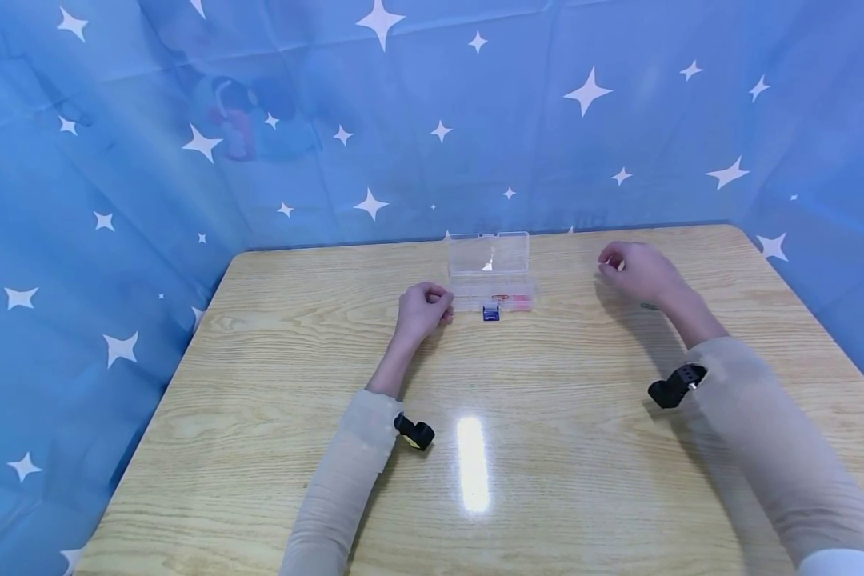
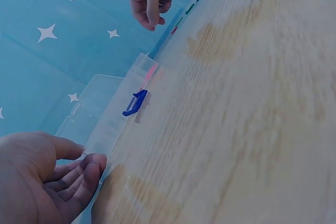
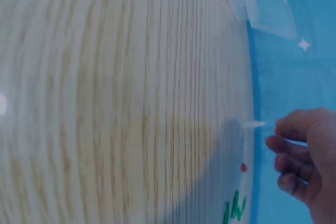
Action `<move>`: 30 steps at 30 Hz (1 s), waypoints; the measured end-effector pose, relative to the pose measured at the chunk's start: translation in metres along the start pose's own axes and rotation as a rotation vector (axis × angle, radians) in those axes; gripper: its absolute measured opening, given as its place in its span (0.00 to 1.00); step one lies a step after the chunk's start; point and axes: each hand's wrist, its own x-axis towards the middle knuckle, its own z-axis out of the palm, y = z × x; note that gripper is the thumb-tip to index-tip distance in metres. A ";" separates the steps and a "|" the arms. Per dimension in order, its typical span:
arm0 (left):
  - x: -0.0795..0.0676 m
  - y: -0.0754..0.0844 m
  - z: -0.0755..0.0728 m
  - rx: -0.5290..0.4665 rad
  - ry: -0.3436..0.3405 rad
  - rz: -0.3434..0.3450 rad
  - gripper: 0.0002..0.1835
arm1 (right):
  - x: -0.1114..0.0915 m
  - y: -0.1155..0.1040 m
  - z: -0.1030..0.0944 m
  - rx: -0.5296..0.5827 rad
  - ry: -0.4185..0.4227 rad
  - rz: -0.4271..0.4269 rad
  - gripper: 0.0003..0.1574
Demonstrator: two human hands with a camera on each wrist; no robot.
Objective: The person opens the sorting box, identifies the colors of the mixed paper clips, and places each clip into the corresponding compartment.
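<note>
A clear plastic box (image 1: 468, 300) with its lid (image 1: 489, 254) raised stands near the table's back edge. My left hand (image 1: 421, 310) pinches its left end, fingertips right at the corner in the left wrist view. On the box's front is a blue latch (image 2: 135, 103); a red paper clip (image 1: 500, 297) and pink pieces (image 1: 522, 302) show inside. My right hand (image 1: 639, 272) hovers to the right of the box, fingers loosely curled, nothing visible between them in the right wrist view. Close by it lie green paper clips (image 3: 238, 205) and a small red piece (image 3: 243, 167).
The light wood table (image 1: 547, 480) ends at the back against a blue curtain (image 1: 418, 120) with white stars. A bright reflection lies on the tabletop in front of the box. Each sleeve carries a black wrist camera (image 1: 414, 432).
</note>
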 end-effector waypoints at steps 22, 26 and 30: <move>0.001 0.000 0.000 0.002 -0.014 -0.020 0.07 | -0.002 0.033 0.004 -0.023 0.012 0.160 0.25; 0.001 0.001 -0.001 0.001 -0.012 -0.021 0.07 | 0.000 0.034 0.005 -0.021 0.011 0.162 0.25; 0.000 0.002 -0.001 -0.001 -0.009 -0.029 0.07 | 0.002 0.033 0.007 -0.023 0.017 0.164 0.23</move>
